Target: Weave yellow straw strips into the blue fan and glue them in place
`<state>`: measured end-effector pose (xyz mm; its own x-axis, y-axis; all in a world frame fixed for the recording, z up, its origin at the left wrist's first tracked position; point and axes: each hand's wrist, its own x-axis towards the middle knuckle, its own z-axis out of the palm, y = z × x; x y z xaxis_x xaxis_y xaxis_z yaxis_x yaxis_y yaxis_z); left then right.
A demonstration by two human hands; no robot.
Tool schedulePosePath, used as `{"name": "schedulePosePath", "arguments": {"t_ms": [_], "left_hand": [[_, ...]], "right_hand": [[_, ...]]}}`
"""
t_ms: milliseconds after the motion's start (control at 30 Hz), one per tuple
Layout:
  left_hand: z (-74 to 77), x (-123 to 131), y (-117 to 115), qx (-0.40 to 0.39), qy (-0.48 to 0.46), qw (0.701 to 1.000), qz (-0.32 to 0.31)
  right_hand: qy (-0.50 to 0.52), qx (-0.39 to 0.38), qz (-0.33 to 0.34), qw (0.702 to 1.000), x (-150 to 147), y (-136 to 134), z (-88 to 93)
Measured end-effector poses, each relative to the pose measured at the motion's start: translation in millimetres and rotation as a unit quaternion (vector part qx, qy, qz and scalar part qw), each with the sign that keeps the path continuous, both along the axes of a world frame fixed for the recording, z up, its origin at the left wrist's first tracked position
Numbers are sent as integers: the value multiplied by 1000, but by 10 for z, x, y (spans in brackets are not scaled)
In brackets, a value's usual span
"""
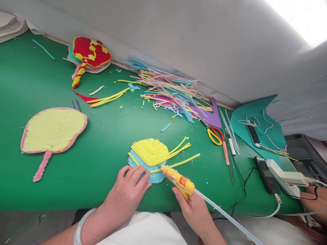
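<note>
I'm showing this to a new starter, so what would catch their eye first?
Front and centre, the right hand holds a yellow glue gun at a half-made yellow and blue fan, the left hand pressing on it. Behind lies a heap of coloured strips, and a red fan sits back left.

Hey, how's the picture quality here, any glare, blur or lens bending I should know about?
Head view: top right corner blown out white; light elsewhere soft, only faint shadows under the left hand and the right hand holding the glue gun; the woven fan looks sharp; the wide lens tilts and stretches the green table.
</note>
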<state>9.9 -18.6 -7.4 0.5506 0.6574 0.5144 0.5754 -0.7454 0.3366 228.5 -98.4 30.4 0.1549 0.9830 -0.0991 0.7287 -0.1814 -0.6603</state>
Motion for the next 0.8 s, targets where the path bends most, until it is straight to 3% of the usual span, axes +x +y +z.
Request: {"name": "schedulePosePath", "arguments": {"t_ms": [800], "left_hand": [[8,-5,-3,-5,13,1000,1]], "right_hand": [[14,-16,-54,998,72,-28,3]]}}
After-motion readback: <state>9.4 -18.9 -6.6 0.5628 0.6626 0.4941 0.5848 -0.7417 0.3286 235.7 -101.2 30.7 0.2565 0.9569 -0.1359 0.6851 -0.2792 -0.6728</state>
